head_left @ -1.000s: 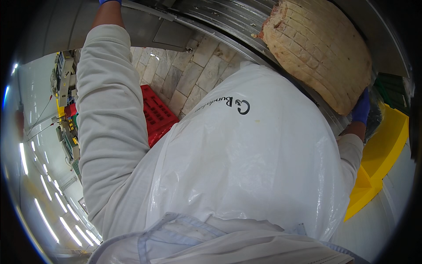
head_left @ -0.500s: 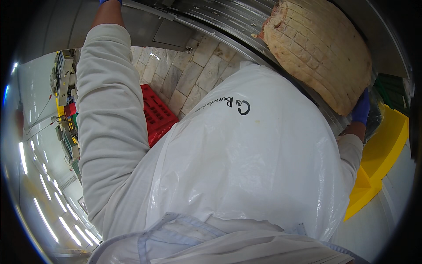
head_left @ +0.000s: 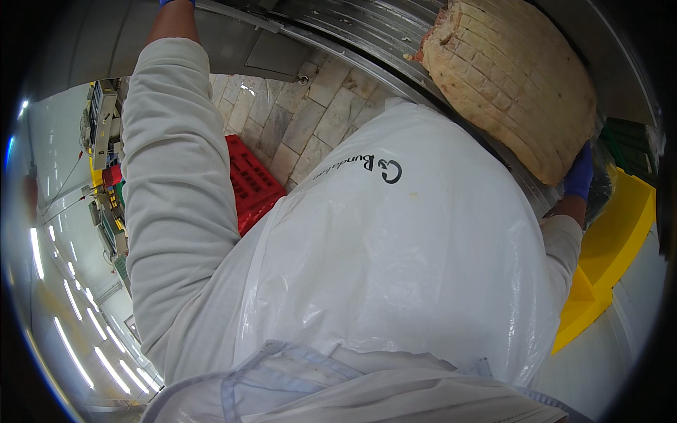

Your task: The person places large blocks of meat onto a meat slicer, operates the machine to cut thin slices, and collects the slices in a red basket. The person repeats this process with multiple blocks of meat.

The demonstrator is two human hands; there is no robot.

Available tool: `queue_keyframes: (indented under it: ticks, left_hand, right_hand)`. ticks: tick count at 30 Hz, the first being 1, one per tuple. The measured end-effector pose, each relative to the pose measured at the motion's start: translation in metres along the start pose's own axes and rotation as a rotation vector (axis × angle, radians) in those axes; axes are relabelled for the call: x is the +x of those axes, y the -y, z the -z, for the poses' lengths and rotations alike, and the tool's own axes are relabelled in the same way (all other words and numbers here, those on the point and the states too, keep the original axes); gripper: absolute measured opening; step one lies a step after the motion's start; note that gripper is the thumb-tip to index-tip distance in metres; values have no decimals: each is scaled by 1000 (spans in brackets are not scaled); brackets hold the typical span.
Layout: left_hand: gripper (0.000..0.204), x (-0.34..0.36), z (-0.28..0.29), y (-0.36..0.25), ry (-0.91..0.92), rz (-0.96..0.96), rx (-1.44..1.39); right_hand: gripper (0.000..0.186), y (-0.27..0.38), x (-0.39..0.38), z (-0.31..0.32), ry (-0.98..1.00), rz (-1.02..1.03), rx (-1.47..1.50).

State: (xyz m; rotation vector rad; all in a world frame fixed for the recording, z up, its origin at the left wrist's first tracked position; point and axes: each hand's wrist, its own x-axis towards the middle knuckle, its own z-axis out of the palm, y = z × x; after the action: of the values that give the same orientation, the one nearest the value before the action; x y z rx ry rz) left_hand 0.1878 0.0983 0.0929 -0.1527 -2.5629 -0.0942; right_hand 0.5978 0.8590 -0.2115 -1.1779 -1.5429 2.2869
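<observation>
- Right hand, three o'clock, touched the meat slab; its grip couldn't be told.
- Left hand, eleven o'clock, was mostly out of frame, grip hidden.
- Slab lay at two o'clock on ribbed metal, apparently part-scored; what remained didn't show.

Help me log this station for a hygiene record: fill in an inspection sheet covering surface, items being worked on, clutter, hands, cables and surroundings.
Surface: ridged metal bed, shiny.
Job's things: large slab of meat, scored in a grid toward its left side, lying on the bed.
Clutter: small pale scraps beside the meat.
Hands: left hand blue-gloved, mostly cut off by the upper edge; right hand blue-gloved, at the meat's near right end, grip unclear.
Cables: thin lines at far left, possibly cords.
Surroundings: tiled floor, red crate, yellow bin.
</observation>
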Motion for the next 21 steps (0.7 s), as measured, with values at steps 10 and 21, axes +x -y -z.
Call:
queue_keyframes:
  ticks: [10, 21]
  left_hand:
    - [45, 1, 0, 0, -1, -17, -9]
    - [44, 1, 2, -5, 27, 33, -41]
  right_hand:
    - [55, 1, -6, -1, 36, 33, -52]
    - [55, 0, -2, 2, 32, 8, -19]
